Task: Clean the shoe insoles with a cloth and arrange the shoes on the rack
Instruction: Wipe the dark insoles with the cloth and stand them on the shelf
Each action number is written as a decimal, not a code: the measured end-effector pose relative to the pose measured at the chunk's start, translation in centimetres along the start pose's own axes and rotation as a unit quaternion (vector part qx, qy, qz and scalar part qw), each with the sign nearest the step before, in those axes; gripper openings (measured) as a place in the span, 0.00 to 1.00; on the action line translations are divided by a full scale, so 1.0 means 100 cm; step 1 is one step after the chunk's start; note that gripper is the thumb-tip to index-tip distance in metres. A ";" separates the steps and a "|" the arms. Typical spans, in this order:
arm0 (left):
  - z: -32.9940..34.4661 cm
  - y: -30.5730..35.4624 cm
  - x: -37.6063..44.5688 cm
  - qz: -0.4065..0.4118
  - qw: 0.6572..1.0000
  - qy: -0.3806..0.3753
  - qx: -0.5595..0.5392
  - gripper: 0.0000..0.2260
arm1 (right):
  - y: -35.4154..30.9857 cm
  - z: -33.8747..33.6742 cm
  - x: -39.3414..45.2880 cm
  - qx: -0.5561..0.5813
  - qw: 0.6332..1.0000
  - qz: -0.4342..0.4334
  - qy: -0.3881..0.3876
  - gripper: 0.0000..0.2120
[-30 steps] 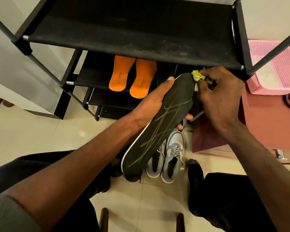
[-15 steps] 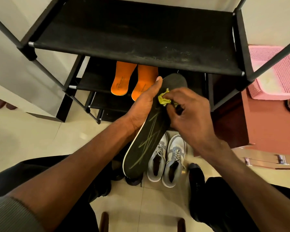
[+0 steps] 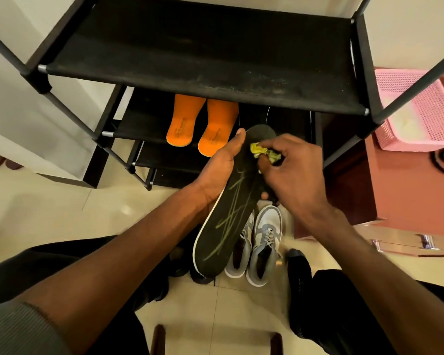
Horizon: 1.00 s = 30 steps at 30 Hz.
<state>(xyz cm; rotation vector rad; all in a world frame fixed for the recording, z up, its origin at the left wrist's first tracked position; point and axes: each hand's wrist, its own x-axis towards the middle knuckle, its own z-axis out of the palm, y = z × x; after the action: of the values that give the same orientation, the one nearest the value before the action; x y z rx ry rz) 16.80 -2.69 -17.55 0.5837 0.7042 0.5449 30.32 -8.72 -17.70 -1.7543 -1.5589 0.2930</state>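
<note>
Left hand [image 3: 219, 172] grips the black insole [image 3: 228, 216] from beneath; right hand [image 3: 290, 172] pinches a yellow cloth [image 3: 263, 151] against it

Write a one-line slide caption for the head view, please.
Left hand holds black insole; right hand wipes it with yellow cloth.

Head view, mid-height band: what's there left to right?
orange insoles → left hand → yellow cloth → right hand → pink basket

Soft, even indoor light; wide-angle bending at edges, slight blur throughout.
</note>
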 end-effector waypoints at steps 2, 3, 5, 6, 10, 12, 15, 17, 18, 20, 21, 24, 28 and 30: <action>0.000 -0.001 -0.001 -0.022 0.999 -0.031 0.018 0.21 | 0.007 -0.005 0.006 -0.011 0.999 0.028 0.025 0.10; 0.001 -0.001 -0.002 -0.027 0.999 -0.040 0.023 0.21 | 0.009 -0.006 0.006 -0.001 0.999 0.039 0.028 0.10; 0.002 0.001 -0.002 -0.019 0.999 -0.027 0.011 0.22 | 0.005 -0.005 0.002 0.032 0.999 0.038 0.006 0.11; 0.002 0.003 -0.002 -0.009 1.000 -0.010 0.005 0.23 | -0.001 -0.003 -0.002 0.051 0.998 0.031 -0.016 0.11; -0.008 0.008 0.003 0.069 0.995 0.075 0.004 0.21 | -0.017 0.005 -0.010 0.143 0.983 0.022 -0.110 0.10; -0.008 0.006 0.002 0.047 0.997 0.063 -0.010 0.22 | -0.014 0.003 -0.005 0.127 0.986 0.035 -0.106 0.09; -0.006 0.000 -0.002 -0.018 1.000 -0.013 -0.012 0.25 | -0.005 -0.002 0.003 0.087 0.993 0.068 -0.047 0.09; -0.003 -0.003 -0.004 -0.047 0.998 -0.042 -0.012 0.27 | 0.001 -0.007 0.007 0.055 0.995 0.088 -0.004 0.10; 0.001 -0.003 -0.006 -0.055 0.997 -0.042 -0.013 0.28 | 0.003 -0.009 0.008 0.051 0.994 0.093 0.010 0.10; 0.006 -0.002 -0.009 -0.055 0.998 -0.022 0.001 0.29 | -0.002 -0.008 0.002 0.100 0.991 0.088 -0.006 0.10; 0.008 -0.001 -0.012 -0.042 0.999 0.001 0.010 0.30 | -0.009 -0.005 -0.003 0.134 0.988 0.070 -0.028 0.10; 0.004 0.001 -0.009 0.011 0.999 0.048 0.000 0.31 | -0.030 0.002 -0.017 0.179 0.982 0.003 -0.067 0.10; 0.002 0.006 -0.009 -0.008 0.999 0.021 -0.031 0.28 | -0.007 -0.005 0.001 0.054 0.998 0.027 -0.029 0.11; 0.002 0.005 -0.009 -0.023 0.999 0.013 -0.030 0.30 | -0.004 -0.004 0.001 0.050 0.998 0.040 -0.026 0.11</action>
<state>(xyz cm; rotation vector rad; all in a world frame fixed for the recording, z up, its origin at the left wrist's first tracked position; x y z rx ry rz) 16.22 -2.95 -16.73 0.5041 0.7228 0.5295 30.24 -8.83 -17.14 -1.7459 -1.4868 0.4511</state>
